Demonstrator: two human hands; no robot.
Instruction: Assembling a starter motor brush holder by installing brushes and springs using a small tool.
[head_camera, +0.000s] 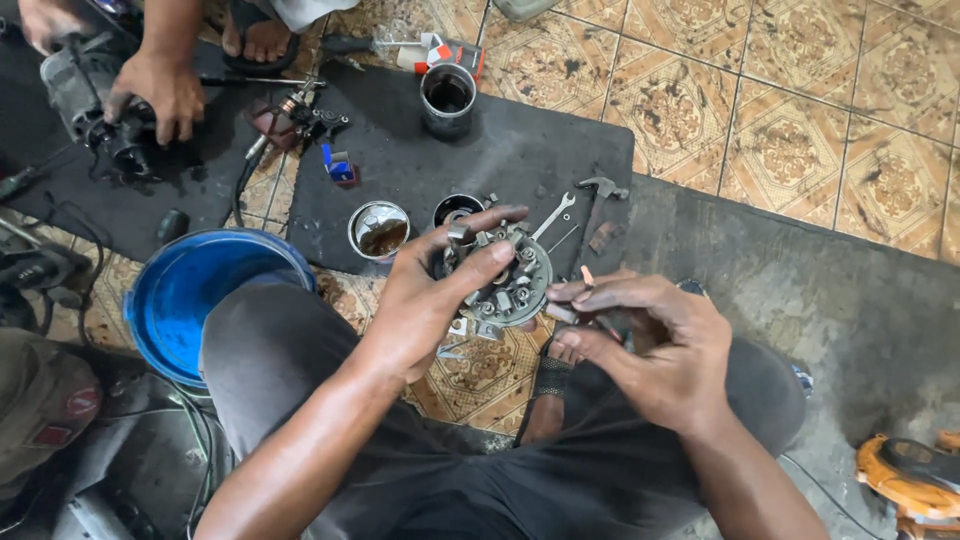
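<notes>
Two bare hands work above a black rubber mat (520, 150). Left hand (430, 290) grasps a round metal brush-holder plate (510, 280) by its rim, just over the mat's near edge. Right hand (650, 340), beside the plate, pinches a small part (587, 277) between fingertips.

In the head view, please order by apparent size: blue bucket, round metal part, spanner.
1. Blue bucket, clearly largest.
2. Round metal part in the left hand; nearer the camera, so it may look bigger.
3. Spanner, smallest.
</notes>
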